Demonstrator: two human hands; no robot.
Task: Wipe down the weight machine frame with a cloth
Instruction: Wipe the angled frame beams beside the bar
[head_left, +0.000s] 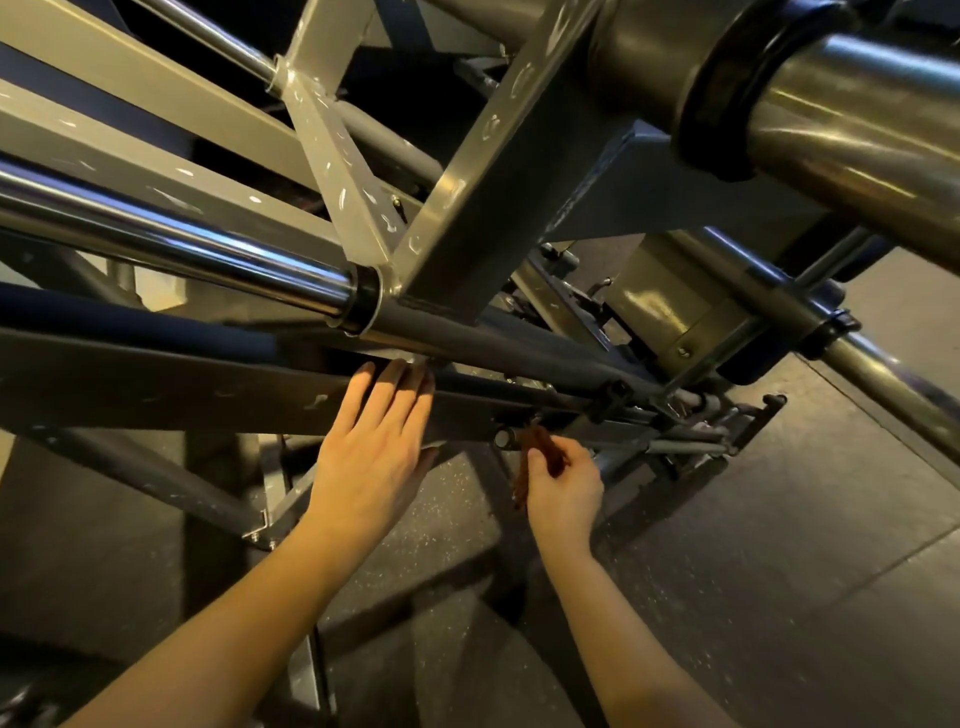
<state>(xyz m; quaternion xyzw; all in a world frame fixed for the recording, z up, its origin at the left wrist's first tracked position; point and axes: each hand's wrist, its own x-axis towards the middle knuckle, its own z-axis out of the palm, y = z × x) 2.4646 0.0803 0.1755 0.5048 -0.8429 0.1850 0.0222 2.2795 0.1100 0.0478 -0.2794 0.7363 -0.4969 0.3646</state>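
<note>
The cloth (537, 457), a small reddish-brown rag, hung bunched from the right hand (563, 493), pinched between thumb and curled fingers just below a small round peg (503, 438) on the underside of the weight machine frame (208, 387). It looked soft, light and limp, likely to fold and slip rather than hold a shape, so it would probably wipe better gathered into the palm and pressed flat against the metal than dangled by one end. The frame itself seemed rigid and heavy, painted steel with chipped, scuffed faces; nothing there needed lifting, only steady pressure along each bar.

The left hand (376, 441) lay with straight fingers spread on the side of the dark lower beam, fingertips at its upper edge, seemingly bracing.

Most of the cloth was hidden behind the right hand, so its full size could not be told. The linkage (691, 415) beyond the peg sat in shadow, hard to make out. The chrome rod (171, 241) and the large tube (857, 156) ran out of view at the picture's edges.
</note>
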